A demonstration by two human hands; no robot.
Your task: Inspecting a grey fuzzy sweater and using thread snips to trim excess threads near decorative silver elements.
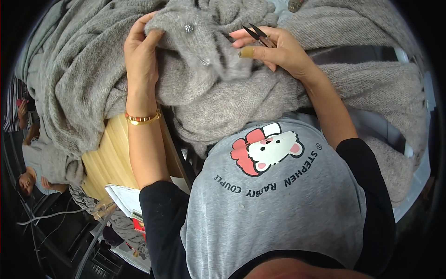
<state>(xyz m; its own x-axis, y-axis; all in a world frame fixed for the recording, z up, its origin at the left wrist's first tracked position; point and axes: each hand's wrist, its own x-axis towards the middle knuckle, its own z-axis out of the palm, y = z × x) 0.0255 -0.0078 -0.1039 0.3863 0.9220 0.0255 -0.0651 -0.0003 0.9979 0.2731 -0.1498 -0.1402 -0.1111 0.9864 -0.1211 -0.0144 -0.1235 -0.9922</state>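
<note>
My left hand (141, 53) pinches the edge of a grey fuzzy knitted garment (183, 58) between thumb and fingers, holding it up. Along the raised band sit a shiny round button (188, 28) and another shiny button (204, 62) lower down. Just right of that band, my right hand (285, 52) holds small thread snips (258, 35), their dark pointed blades apart and angled up to the left. A yellowish-brown cover (246, 52) wraps the right thumb. The band's lower right end is blurred near the right fingertips.
More grey knitwear (83, 83) heaps on the left and across the front. A pale plastic bin rim (426, 167) curves around knitwear at the right. Left of my body are a wooden tabletop (107, 153) and white sheets (125, 197). Another person (35, 179) is at the far left, near cables.
</note>
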